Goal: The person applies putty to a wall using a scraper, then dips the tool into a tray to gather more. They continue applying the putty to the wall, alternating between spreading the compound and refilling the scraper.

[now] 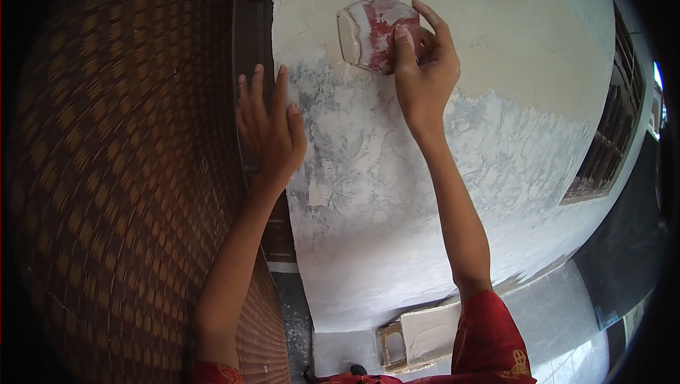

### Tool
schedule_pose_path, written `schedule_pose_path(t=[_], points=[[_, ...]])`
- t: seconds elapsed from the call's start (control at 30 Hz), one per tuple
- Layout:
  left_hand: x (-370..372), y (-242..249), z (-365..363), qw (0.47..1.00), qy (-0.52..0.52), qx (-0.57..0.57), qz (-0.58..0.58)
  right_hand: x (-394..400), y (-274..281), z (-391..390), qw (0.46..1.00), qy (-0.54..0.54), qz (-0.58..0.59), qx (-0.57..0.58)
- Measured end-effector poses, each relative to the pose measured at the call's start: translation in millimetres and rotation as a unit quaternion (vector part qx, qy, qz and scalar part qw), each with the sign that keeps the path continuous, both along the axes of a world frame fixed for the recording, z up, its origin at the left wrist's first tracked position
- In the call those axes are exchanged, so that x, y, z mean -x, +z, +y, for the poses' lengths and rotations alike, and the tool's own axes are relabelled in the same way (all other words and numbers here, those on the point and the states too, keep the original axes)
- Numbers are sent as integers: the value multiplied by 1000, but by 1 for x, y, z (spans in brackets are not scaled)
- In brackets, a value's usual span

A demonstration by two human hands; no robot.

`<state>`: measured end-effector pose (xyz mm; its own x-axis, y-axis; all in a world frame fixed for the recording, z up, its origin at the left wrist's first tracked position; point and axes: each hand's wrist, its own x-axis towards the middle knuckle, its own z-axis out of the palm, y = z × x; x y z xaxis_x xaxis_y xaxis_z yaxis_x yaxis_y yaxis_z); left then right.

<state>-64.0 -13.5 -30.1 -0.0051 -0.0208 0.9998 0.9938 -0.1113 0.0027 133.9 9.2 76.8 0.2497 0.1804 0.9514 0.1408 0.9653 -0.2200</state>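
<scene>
Red sleeves (492,338) are seen below both hands. A putty-smeared red scraper (382,33) is pinched by the right hand (428,79) at the wall (397,242), apparently cream-coated above, patchily uncovered below. Nothing is gripped by the open left hand (273,133).

Wall (404,200) — panel (127,136) left; window (613,118) right

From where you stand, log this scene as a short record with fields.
right hand: holds red scraper near the top of the wall view
left hand: open, at wall's left edge
wall: smooth cream above, patchy grey-white below
left side: woven panel
right side: barred window
floor: shallow tray
</scene>
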Motion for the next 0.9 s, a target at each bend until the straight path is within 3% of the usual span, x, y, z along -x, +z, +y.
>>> schedule_pose_path(t=[0.1,0.2,0.27,0.4,0.43,0.47,0.6,0.73,0.9], points=[[-3,-1,-1,1000,-4,1,-8,-24,7,-5,997,27,70,22],[-3,0,-1,1000,-10,3,-10,-9,8,-10,995,85,46,4],[-3,-1,-1,1000,-14,4,-4,11,4,-10,998,61,-3,-1],[-2,-1,1,1000,2,-8,-2,-7,10,-6,999,-23,31,17],[-2,-1,1,1000,-4,-9,-2,-13,13,-9,996,37,77,31],[-1,-1,0,1000,-2,-11,-3,-20,15,-8,996,25,82,7],[0,-2,-3,1000,10,15,8,3,15,-11,997,66,20,-23],[1,0,1,1000,6,-12,6,-1,16,-2,999,-33,-16,1],[-1,-1,-2,1000,7,7,6,-28,24,-13,996,59,62,9]])
